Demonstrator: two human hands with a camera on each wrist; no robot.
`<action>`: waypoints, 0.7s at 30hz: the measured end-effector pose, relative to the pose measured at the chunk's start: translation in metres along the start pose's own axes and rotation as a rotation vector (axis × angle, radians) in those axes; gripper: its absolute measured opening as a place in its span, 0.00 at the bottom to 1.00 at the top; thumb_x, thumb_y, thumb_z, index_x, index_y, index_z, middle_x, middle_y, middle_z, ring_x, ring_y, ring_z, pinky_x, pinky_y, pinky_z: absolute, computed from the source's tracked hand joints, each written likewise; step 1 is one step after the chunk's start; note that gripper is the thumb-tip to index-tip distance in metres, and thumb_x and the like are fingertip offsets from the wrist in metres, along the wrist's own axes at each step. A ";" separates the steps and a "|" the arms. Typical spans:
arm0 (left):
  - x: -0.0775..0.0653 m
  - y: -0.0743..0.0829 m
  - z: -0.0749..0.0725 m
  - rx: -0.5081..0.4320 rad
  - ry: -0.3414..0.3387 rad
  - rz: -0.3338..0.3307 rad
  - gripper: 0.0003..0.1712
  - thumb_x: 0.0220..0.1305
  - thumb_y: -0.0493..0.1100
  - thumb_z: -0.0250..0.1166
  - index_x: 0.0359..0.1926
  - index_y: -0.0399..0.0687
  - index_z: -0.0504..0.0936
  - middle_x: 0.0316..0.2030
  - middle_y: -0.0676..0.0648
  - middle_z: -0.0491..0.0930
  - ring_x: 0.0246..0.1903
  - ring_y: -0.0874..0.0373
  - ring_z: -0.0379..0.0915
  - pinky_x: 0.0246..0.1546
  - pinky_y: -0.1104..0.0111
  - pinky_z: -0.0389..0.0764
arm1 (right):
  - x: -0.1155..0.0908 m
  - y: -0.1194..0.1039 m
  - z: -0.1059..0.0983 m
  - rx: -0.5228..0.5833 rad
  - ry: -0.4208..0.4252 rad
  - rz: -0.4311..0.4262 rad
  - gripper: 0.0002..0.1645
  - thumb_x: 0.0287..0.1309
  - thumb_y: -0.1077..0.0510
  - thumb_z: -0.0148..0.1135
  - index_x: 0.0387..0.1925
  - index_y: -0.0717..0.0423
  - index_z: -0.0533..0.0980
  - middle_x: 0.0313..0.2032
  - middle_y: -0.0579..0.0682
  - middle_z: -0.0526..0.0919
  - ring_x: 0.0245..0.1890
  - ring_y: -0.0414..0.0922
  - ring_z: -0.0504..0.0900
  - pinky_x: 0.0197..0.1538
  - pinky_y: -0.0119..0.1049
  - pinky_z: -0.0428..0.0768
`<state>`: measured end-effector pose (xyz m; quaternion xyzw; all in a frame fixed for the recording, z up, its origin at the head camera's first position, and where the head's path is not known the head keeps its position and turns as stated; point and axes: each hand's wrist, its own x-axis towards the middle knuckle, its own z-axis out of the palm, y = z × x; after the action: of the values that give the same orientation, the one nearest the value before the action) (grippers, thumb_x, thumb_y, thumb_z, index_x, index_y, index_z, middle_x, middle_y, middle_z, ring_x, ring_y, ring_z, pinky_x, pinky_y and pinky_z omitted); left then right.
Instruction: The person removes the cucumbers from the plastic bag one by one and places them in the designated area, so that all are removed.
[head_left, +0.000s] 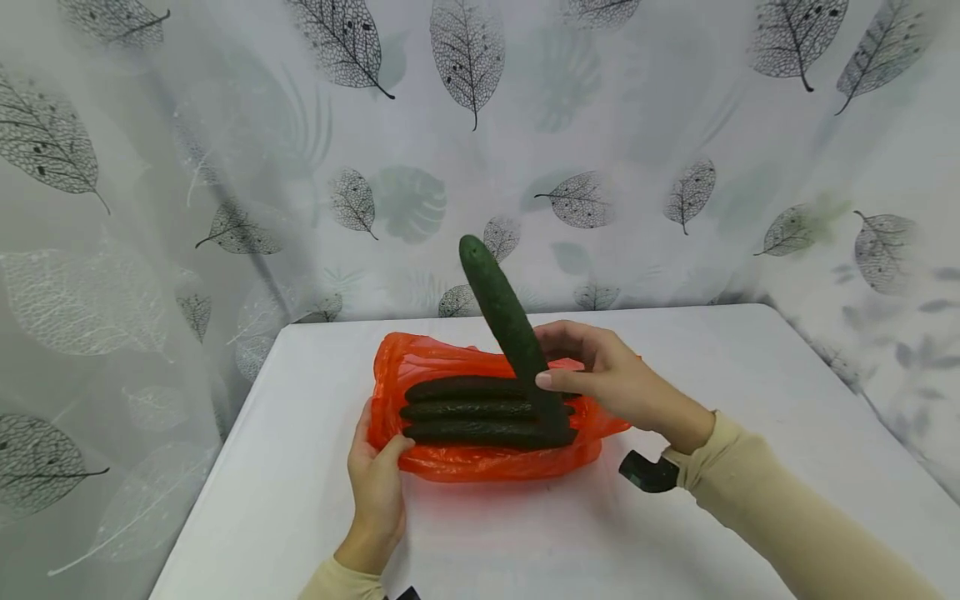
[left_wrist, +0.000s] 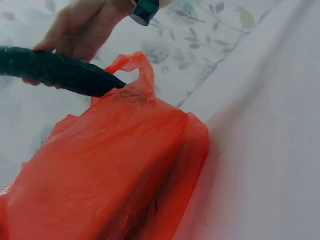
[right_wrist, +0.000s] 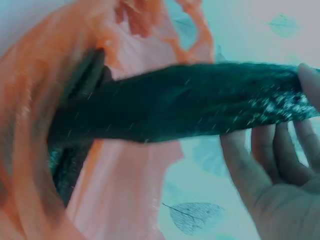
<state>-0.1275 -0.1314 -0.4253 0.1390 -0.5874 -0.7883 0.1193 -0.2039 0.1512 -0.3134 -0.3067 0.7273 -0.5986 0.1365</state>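
Note:
My right hand (head_left: 611, 375) holds a long dark green cucumber (head_left: 498, 304) between thumb and fingers. The cucumber is tilted, its upper end leaning left and its lower end over the mouth of a red plastic bag (head_left: 495, 467). Inside the bag, three more cucumbers (head_left: 480, 410) lie side by side. At the bag's left side, my left hand (head_left: 377, 483) grips the plastic, the thumb in front by the cucumbers' ends and the fingers partly hidden behind. In the right wrist view the held cucumber (right_wrist: 185, 102) spans from the bag's opening to the fingers.
The bag lies on a white table (head_left: 675, 533). Behind and beside the table hangs a pale cloth (head_left: 510, 150) printed with leaves. A bag handle loop (left_wrist: 147, 75) stands up in the left wrist view. A black wrist device (head_left: 648, 472) sits by the right sleeve.

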 end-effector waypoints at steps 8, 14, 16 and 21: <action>-0.002 0.000 0.002 -0.011 -0.024 0.026 0.46 0.64 0.26 0.50 0.80 0.44 0.46 0.76 0.49 0.53 0.73 0.53 0.52 0.70 0.59 0.62 | -0.003 -0.020 -0.024 0.109 0.024 -0.096 0.26 0.66 0.70 0.60 0.65 0.64 0.69 0.58 0.59 0.76 0.57 0.54 0.80 0.58 0.43 0.80; -0.003 0.000 0.004 -0.020 -0.017 0.030 0.46 0.64 0.25 0.50 0.80 0.46 0.47 0.76 0.50 0.53 0.72 0.53 0.52 0.69 0.61 0.62 | -0.006 -0.040 -0.045 0.116 0.050 -0.194 0.27 0.67 0.74 0.55 0.66 0.62 0.68 0.60 0.60 0.74 0.57 0.52 0.81 0.58 0.42 0.80; -0.003 -0.001 0.003 -0.012 -0.012 0.032 0.46 0.64 0.25 0.50 0.80 0.47 0.48 0.75 0.50 0.54 0.72 0.52 0.53 0.69 0.62 0.64 | -0.007 -0.044 -0.052 0.114 0.060 -0.230 0.27 0.66 0.75 0.55 0.65 0.62 0.69 0.59 0.60 0.74 0.56 0.51 0.82 0.58 0.42 0.80; -0.005 -0.005 0.001 0.018 0.000 0.048 0.46 0.62 0.24 0.50 0.80 0.47 0.50 0.74 0.51 0.57 0.71 0.51 0.55 0.68 0.63 0.66 | -0.010 -0.048 -0.065 0.065 0.119 -0.273 0.28 0.64 0.78 0.55 0.64 0.63 0.69 0.57 0.61 0.74 0.55 0.50 0.82 0.58 0.39 0.80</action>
<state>-0.1231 -0.1273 -0.4296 0.1261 -0.5978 -0.7798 0.1370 -0.2194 0.2044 -0.2535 -0.3619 0.6661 -0.6519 0.0203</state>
